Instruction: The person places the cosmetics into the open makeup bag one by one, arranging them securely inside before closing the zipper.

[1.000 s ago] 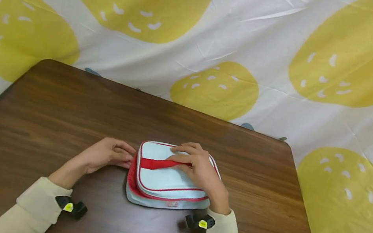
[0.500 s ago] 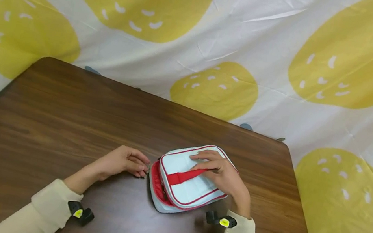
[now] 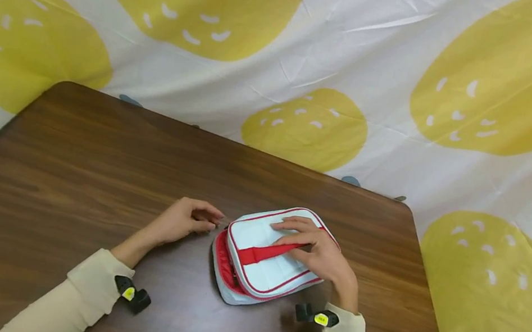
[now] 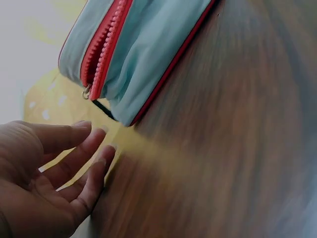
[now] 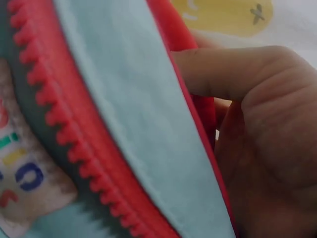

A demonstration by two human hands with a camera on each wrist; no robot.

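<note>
My right hand lies flat on the lid of the pale blue pouch, fingers straight across its red strap, pressing it down. My left hand rests on the worktop just left of the pouch, fingers loosely curled, holding nothing. The pouch sits near the right front of the worktop, turned at an angle, its red zipper gaping (the small metal pull hangs at the corner nearest my left fingers). I judge I'm steadying it for zipping; next, my left hand needs to pinch that pull.
</note>
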